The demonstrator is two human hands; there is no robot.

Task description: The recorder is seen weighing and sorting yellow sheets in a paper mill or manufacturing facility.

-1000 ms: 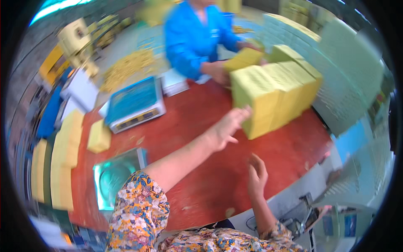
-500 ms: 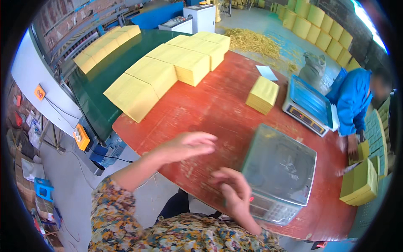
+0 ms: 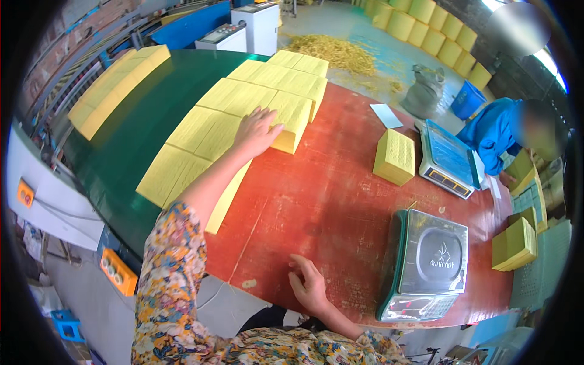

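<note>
The round red-brown wooden table (image 3: 340, 188) carries a long row of flat yellow rectangular stacks (image 3: 201, 131) that runs away from the person on the left side, its long axis pointing from the near table edge toward the far rim. The left hand (image 3: 257, 131) lies spread, palm down, on the nearest corner of the yellow block at the row's inner edge (image 3: 291, 118), fingers flat and gripping nothing. The right hand (image 3: 310, 285) rests loosely open on the near table edge, well apart from the row; a steel-topped weighing scale (image 3: 433, 261) sits just to its right.
</note>
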